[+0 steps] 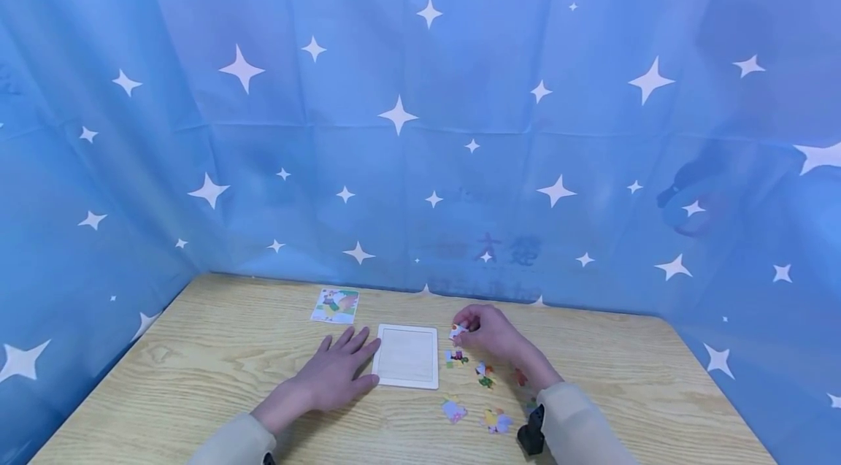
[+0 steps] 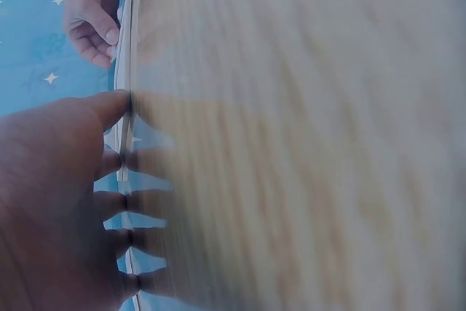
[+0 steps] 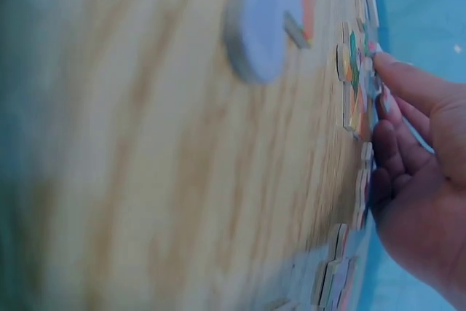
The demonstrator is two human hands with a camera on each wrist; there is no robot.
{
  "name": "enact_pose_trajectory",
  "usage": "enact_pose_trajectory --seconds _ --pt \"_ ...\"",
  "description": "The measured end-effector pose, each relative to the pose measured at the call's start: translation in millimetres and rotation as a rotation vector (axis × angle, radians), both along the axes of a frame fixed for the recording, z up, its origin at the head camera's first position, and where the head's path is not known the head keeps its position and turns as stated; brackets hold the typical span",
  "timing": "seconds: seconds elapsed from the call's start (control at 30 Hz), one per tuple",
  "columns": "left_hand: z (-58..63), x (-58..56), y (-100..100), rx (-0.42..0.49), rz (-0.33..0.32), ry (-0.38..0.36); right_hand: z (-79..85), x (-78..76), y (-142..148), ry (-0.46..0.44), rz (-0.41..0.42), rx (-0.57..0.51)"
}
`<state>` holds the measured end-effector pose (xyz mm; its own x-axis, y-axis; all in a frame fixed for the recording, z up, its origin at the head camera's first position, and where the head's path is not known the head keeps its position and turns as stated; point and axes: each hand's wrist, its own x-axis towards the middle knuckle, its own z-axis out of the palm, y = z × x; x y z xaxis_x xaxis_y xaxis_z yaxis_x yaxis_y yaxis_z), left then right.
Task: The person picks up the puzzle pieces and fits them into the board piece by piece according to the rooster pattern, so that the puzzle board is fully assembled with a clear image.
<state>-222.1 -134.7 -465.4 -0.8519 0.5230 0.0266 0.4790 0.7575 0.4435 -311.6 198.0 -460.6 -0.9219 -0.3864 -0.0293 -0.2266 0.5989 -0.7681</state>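
The right hand (image 1: 489, 333) pinches a white-and-orange jigsaw piece (image 1: 456, 332) (light, stiff, I'd guess; best edge-held); the left hand (image 1: 333, 375), fingers spread, touches a square white tray (image 1: 409, 384).

Screened-off nook, room type unclear: starry blue curtain (image 1: 460, 71), wood-grain table (image 1: 223, 333).

In the right wrist view, we see a lavender puzzle piece (image 3: 263, 30) cut off at the top; we cannot make out finer details on the picture card (image 1: 336, 306).
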Motion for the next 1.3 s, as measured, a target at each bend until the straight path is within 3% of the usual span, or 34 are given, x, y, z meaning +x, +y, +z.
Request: enact_pose_trajectory --seconds 0.3,0.6,1.03,1.3 --pt "9.2 4.0 2 -0.002 0.01 -0.027 7.3 2.9 1 -0.05 -0.017 -0.056" --pt "7.0 3.6 1 -0.011 0.009 -0.02 6.8 -0.5 4 -0.074 -0.029 -0.082" --pt "3.6 1.6 -1 -0.004 0.004 -0.018 14.0 2.2 4 -0.056 0.02 -0.113" --pt "-0.9 -0.9 -1 0.0 -0.006 -0.019 15.1 2.0 -12 -0.077 0.019 -0.117"
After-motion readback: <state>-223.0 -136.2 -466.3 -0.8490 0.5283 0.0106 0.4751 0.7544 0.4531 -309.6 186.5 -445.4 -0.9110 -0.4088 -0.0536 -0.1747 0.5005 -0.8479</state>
